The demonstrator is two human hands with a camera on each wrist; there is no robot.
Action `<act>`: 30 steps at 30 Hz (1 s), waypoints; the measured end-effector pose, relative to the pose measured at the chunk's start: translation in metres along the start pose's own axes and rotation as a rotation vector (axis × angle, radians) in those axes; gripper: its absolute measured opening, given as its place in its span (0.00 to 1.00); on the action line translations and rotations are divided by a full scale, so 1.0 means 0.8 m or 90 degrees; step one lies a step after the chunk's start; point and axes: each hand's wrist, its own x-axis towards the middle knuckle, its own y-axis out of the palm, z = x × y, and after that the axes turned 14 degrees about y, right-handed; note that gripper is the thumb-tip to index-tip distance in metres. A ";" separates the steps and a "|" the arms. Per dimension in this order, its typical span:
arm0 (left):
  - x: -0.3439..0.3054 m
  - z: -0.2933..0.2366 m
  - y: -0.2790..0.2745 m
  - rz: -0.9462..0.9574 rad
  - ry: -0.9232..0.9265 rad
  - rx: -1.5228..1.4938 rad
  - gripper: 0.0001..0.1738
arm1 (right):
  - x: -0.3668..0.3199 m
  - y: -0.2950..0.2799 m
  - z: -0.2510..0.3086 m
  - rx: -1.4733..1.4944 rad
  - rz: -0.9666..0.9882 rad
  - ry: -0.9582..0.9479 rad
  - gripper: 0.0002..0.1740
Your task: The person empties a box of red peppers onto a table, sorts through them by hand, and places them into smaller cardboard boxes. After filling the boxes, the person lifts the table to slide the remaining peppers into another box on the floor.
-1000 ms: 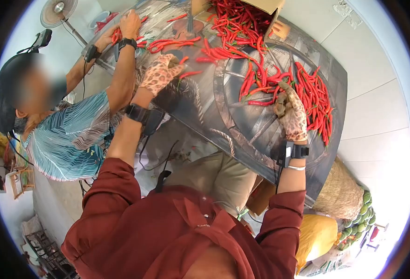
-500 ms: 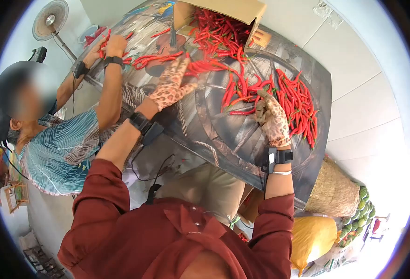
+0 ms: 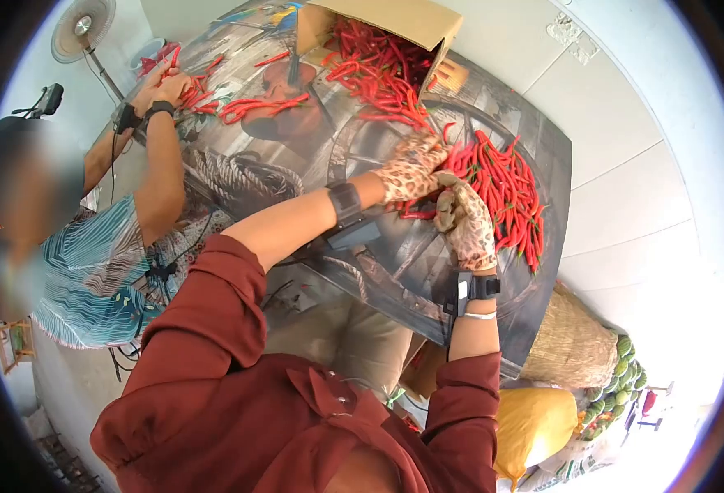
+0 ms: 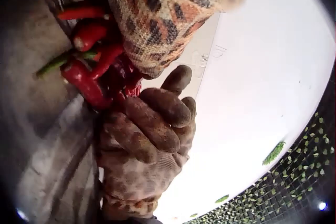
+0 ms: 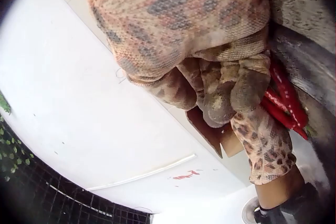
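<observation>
My left hand (image 3: 411,170), in a leopard-print glove, reaches over red chili peppers (image 3: 498,185) on the table. Its fingertips are hidden in both wrist views, so I cannot tell whether it grips a pepper. Close against it on the right is my right hand (image 3: 467,222), gloved alike, at the near left edge of the pepper pile. In the left wrist view the right hand (image 4: 144,140) has curled fingers with darkened fingertips, and no pepper shows inside them. Several chili peppers (image 4: 86,79) lie beside the left hand there.
A cardboard box (image 3: 395,18) on its side spills chili peppers (image 3: 378,70) at the back. To the left, another person's hands (image 3: 161,90) handle peppers above a smaller group (image 3: 259,107). The dark printed table (image 3: 288,135) has its near edge before my legs. A woven sack (image 3: 571,337) stands right.
My left hand has swung right from the table's left part to beside my right hand. The right hand stays by the pile. The other person's hands have shifted, and the head view has turned slightly.
</observation>
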 end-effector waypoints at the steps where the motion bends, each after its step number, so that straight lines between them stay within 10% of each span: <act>1: 0.005 -0.003 0.004 -0.002 0.000 -0.002 0.36 | -0.004 0.004 0.003 -0.009 -0.011 0.026 0.22; 6: 0.020 0.006 -0.014 0.057 0.226 -0.044 0.26 | -0.010 0.005 0.007 -0.030 -0.087 0.035 0.23; 7: 0.014 0.043 0.016 -0.124 0.295 -0.072 0.22 | -0.008 0.006 0.007 -0.026 -0.075 0.034 0.23; 9: 0.018 0.067 -0.024 -0.116 0.250 0.056 0.19 | -0.005 0.000 0.006 0.004 -0.042 0.046 0.25; 10: 0.022 0.057 -0.059 -0.101 0.090 -0.208 0.20 | -0.005 -0.001 0.005 0.011 -0.050 0.044 0.25; 11: 0.020 0.070 -0.065 -0.153 0.092 0.056 0.25 | -0.005 0.000 0.005 0.032 -0.029 0.037 0.23; 17: 0.054 0.122 -0.073 0.054 -0.117 0.190 0.52 | -0.005 0.002 0.006 0.021 -0.033 0.007 0.23; 30: -0.011 0.122 -0.085 0.098 0.069 0.005 0.27 | -0.004 0.001 0.007 0.006 0.008 -0.021 0.22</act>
